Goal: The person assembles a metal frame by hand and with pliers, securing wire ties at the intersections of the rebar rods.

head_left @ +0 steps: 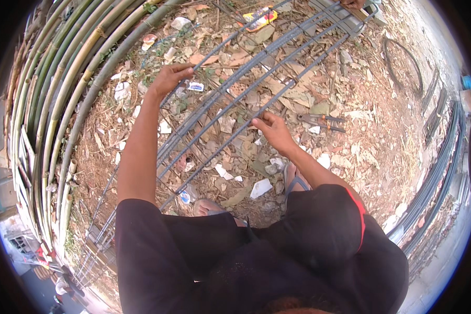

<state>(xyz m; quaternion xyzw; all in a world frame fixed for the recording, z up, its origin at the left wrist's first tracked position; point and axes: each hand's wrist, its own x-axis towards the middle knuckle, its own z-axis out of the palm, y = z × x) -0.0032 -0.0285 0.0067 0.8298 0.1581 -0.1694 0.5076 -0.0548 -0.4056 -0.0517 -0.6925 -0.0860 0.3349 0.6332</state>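
Observation:
A long cage of grey steel reinforcing bars (pixel 235 93) runs diagonally from the lower left to the upper right, low over the littered ground. My left hand (pixel 168 79) is closed over its far-left bar, the fingers curled across the steel. On the near-right bar, my right hand (pixel 275 133) grips with thumb and fingers, which are partly hidden. To the right of that hand lies a pair of pliers or cutters (pixel 322 122) with orange-and-dark handles. At the cage's upper right end, another person's hand (pixel 354 3) shows at the picture's edge.
Bamboo poles (pixel 63 99) are piled along the left. A bundle of loose steel rods (pixel 429 180) curves along the right, below a dark wire loop (pixel 403 65). Dry leaves, white shards and a yellow wrapper (pixel 260 19) litter the ground. My sandalled feet (pixel 296 180) stand beside the cage.

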